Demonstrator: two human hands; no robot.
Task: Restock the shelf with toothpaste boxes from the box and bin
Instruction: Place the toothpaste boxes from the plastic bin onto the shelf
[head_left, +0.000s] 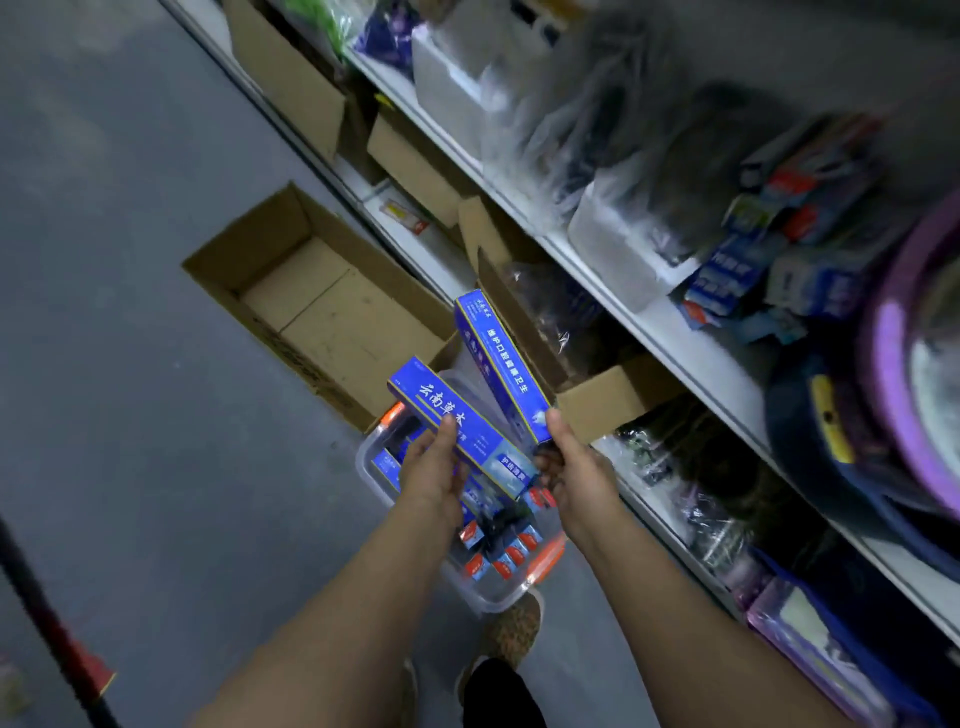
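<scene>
Centre frame, over the clear bin: left hand grips one box, right hand pinches a second by its near end — long axis toward upper left. Shelf lies right — right hand nearer.

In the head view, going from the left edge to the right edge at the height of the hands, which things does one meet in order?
Grey floor → left hand gripping a blue toothpaste box → right hand gripping a second blue box → white shelf edge → purple round item.
</scene>
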